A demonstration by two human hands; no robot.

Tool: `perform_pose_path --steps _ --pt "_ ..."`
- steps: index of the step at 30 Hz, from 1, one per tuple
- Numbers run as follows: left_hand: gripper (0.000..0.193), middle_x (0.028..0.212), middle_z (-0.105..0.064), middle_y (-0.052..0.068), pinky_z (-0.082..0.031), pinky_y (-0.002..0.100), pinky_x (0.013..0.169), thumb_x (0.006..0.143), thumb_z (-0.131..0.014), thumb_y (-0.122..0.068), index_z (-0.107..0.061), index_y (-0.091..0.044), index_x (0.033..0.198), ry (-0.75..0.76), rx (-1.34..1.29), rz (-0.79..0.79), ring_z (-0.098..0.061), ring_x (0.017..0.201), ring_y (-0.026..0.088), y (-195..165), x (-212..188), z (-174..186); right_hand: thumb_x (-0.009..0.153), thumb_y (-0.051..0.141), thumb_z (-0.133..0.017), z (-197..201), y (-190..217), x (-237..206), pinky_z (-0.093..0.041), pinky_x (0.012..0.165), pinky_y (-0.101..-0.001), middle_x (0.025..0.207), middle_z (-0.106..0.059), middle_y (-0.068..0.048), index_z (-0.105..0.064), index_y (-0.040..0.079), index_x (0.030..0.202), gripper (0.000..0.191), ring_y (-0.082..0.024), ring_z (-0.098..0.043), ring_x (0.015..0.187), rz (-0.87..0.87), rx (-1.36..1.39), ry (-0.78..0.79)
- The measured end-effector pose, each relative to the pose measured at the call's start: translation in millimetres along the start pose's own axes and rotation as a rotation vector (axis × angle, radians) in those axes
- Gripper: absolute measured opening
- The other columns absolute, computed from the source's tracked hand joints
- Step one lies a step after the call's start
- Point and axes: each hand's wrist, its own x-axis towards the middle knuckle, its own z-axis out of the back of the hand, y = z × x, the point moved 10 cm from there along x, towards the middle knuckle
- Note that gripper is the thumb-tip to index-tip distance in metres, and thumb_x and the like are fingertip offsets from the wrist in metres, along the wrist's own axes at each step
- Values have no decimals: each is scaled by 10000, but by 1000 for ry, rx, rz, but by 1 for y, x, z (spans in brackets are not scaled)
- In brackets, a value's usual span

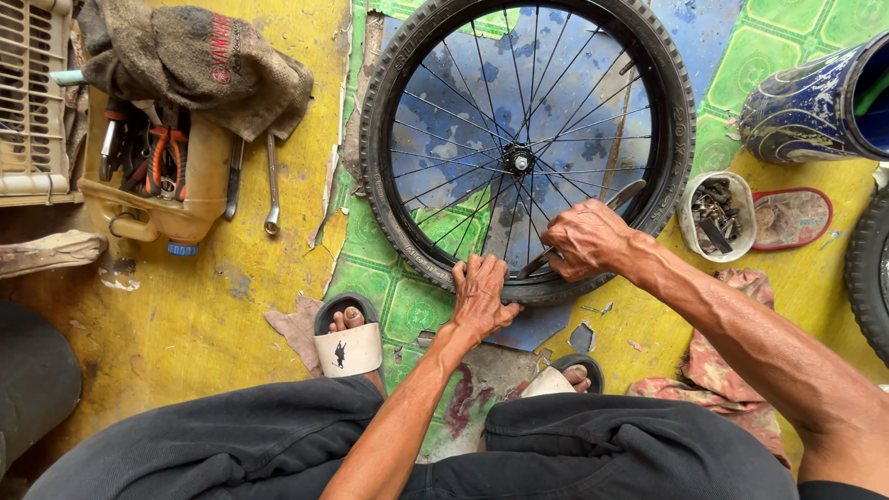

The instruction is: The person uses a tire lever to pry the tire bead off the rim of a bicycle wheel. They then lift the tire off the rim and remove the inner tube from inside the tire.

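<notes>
Head view looks straight down past our knees at a black spoked bicycle wheel with a knobbly rubber tyre [528, 148] lying flat on the yellow and green patterned floor covering [222, 306], just beyond our sandalled feet. Our left hand [480, 298] presses on the near edge of the tyre, fingers spread and curled over the rubber. Our right hand [585, 241] is closed around a flat metal lever [622, 194] that runs slanting across the near right part of the rim, its far end showing between the spokes.

We judge the wheel light but awkward: the rim is stiff, the thin spokes bend easily, and the tyre wall is tough and springy, so it will resist at the edge. The rim and tyre bead are the places to grip, not the spokes. The lever looks smooth and could slip off the rim.

Room is tight on the near side, where our feet sit against the wheel. To the right stand a small white tub of metal scraps [715, 215], a red oval lid [790, 218] and a blue patterned vessel [815, 106]. To the left lie two spanners [270, 185] and a cut yellow jug holding pliers [157, 181], well apart from the wheel.
</notes>
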Motion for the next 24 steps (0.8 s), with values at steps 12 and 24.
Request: perform_pose_path --steps 12,24 --pt "589 1069 -538 111 -293 514 995 576 -846 -362 -578 -46 995 16 -19 17 -453 1097 321 2 0 -5 762 286 -615 -16 13 17 -483 464 -419 585 -645 -61 -628 101 661 211 -226 -541 443 125 -111 38" --pt "631 1095 -544 117 -307 580 1003 608 -861 -353 -583 -65 1095 48 63 -13 -476 1134 326 -7 1 -7 1028 190 -565 -58 86 6 -431 521 -313 669 -568 63 -734 75 795 310 -77 -530 621 -54 -530 159"
